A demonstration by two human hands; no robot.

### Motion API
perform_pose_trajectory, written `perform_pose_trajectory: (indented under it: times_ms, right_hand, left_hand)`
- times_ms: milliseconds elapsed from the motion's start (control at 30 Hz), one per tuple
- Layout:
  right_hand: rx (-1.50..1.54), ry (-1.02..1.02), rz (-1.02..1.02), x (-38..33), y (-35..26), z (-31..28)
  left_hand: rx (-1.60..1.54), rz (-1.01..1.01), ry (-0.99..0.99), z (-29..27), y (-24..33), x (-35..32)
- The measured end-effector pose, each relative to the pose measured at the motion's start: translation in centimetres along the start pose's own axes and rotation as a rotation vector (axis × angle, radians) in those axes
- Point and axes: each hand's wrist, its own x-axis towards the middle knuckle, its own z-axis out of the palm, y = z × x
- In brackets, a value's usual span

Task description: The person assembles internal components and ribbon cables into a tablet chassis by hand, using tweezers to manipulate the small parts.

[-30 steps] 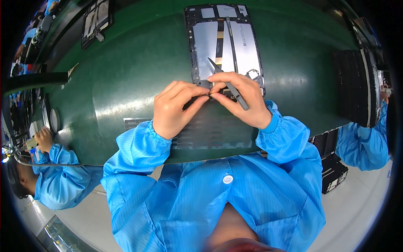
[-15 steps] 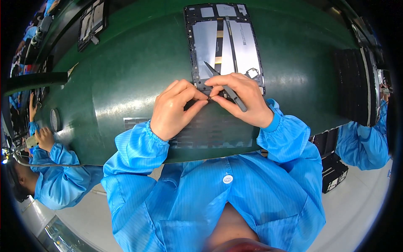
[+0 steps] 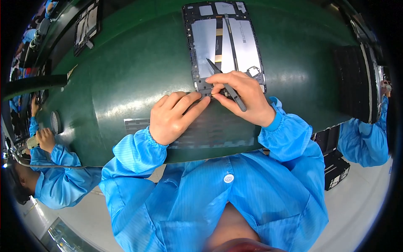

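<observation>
An opened tablet (image 3: 204, 48) lies on the green bench, its silver back plates and dark flat cables exposed. My right hand (image 3: 247, 94) is over its near edge with dark tweezers (image 3: 236, 100) tucked through the fingers, their tips pointing up and left across the tablet. The thumb and a fingertip of that hand come together at the near edge; anything tiny between them is too small to name. My left hand (image 3: 173, 119) rests at the near left corner, fingers slightly bent and apart, the thumb reaching to the tablet's edge. No object shows in it.
A clear strip sheet (image 3: 138, 124) lies under my wrists. Another opened tablet (image 3: 87, 25) is at the far left, near a dark padded arm (image 3: 37, 84) and a round mesh piece (image 3: 55, 122). Black stacked trays (image 3: 350, 86) stand right. A co-worker's hand (image 3: 45, 140) is at left.
My left hand has dropped slightly and come away from the right fingertips, its pinch loosened. My right hand keeps the tweezers and has barely moved.
</observation>
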Motion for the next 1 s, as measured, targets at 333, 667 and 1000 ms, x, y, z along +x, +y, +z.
perform_pose_trajectory:
  times_ms: [333,667,1000]
  right_hand:
    - [-0.050,0.039,-0.016,0.5,0.2,1.0]
    - [-0.044,0.041,0.000,0.1,1.3,0.5]
    - [-0.134,0.049,-0.036,0.0,1.5,0.5]
  left_hand:
    - [0.042,0.011,0.001,0.5,-0.6,-0.2]
    - [-0.071,-0.073,0.001,2.2,-0.4,0.0]
    - [-0.078,-0.074,0.017,2.8,-0.6,0.7]
